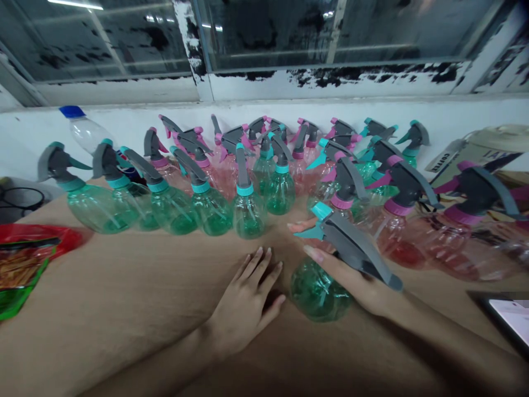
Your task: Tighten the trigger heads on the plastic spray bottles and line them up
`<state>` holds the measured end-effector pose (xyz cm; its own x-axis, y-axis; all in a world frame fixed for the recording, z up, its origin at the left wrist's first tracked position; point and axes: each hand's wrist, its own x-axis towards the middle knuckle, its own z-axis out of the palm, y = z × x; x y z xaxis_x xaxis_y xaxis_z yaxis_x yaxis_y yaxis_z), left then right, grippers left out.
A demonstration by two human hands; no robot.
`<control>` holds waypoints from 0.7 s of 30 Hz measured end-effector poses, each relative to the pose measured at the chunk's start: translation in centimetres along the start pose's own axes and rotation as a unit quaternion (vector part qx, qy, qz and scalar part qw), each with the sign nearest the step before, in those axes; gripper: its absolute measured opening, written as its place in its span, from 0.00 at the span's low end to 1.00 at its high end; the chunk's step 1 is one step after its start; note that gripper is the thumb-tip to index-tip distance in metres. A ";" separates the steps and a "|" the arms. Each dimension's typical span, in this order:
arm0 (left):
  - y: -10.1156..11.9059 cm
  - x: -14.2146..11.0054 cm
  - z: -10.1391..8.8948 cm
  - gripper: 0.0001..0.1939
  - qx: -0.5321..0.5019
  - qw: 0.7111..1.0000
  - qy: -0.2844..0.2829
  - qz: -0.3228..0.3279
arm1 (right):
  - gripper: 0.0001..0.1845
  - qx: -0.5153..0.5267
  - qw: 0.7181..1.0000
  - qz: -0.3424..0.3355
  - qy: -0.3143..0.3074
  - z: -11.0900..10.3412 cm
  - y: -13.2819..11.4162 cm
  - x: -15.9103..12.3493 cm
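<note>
From where I stand, I see a person's two bare hands over a brown table (144,286). The right hand (359,281) has its thumb and fingers wrapped around the neck of a green spray bottle (320,292), just under its gray and blue-green top. That bottle is near the front, to the right of the left hand. It is hard to see whether its bottom touches the table. The left hand (243,306) lies palm down on the table with its fingers a little spread, holding nothing. In front of the hands, five more green bottles (212,212) make a row going off to the left. Pink bottles (407,245) stand on the right, and lots more pink and green ones crowd behind, by the white wall (136,118). A clear bottle with a blue cap (86,132) leans at the back left. A red and green packet (61,240) lies at the left edge, and a lit screen (512,317) is at the right edge.
</note>
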<state>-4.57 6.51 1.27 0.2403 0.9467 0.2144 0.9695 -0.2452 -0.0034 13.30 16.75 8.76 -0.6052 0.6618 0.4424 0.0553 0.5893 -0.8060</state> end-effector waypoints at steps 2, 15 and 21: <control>0.0 0.0 0.0 0.26 -0.003 1.000 -0.002 0.001 | 0.10 0.002 1.000 0.000 -0.003 -0.1 -0.2 0.1; -0.1 0.0 0.1 0.26 -0.015 1.000 0.009 0.004 | 0.04 -0.042 0.999 -0.003 -0.014 -0.2 -0.4 0.1; 0.3 -0.1 -0.6 0.23 -0.052 0.999 0.009 -0.004 | 0.13 0.016 1.000 0.005 -0.010 -0.2 -0.3 0.1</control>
<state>-4.30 6.24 1.81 0.2305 0.9450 0.2318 0.9606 -0.2590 0.1005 13.39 16.72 9.09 -0.6200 0.6586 0.4264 0.0369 0.5674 -0.8226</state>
